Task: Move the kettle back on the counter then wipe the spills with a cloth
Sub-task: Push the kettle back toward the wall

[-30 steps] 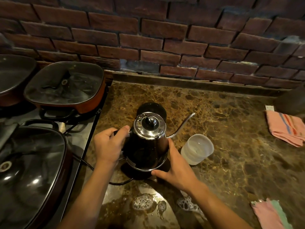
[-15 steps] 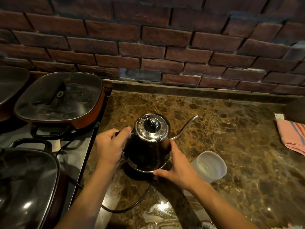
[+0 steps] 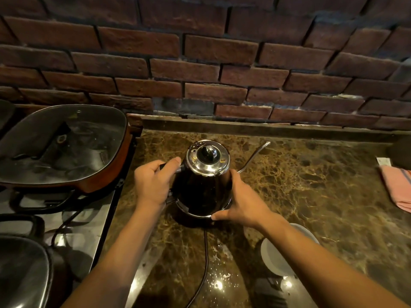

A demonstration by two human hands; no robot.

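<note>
A black kettle (image 3: 204, 185) with a shiny chrome lid and a thin gooseneck spout sits on its round base on the brown marble counter (image 3: 300, 185), pushed toward the brick wall. My left hand (image 3: 153, 183) grips the kettle's black handle. My right hand (image 3: 242, 201) cups the kettle's right side, with the thumb at the base's rim. The black cord (image 3: 205, 258) trails from the base toward me. A pink striped cloth (image 3: 398, 187) lies at the counter's right edge. Small wet specks (image 3: 220, 278) glisten on the counter near me.
A white plastic cup (image 3: 280, 256) stands on the counter under my right forearm. On the stove to the left sit an orange square pan with a glass lid (image 3: 64, 143) and a dark lidded pan (image 3: 22, 272). A brick wall (image 3: 200, 63) backs the counter.
Both hands have slid the kettle and its base away from me toward the wall. The cup and the foamy spills have dropped toward the bottom of the view or out of it.
</note>
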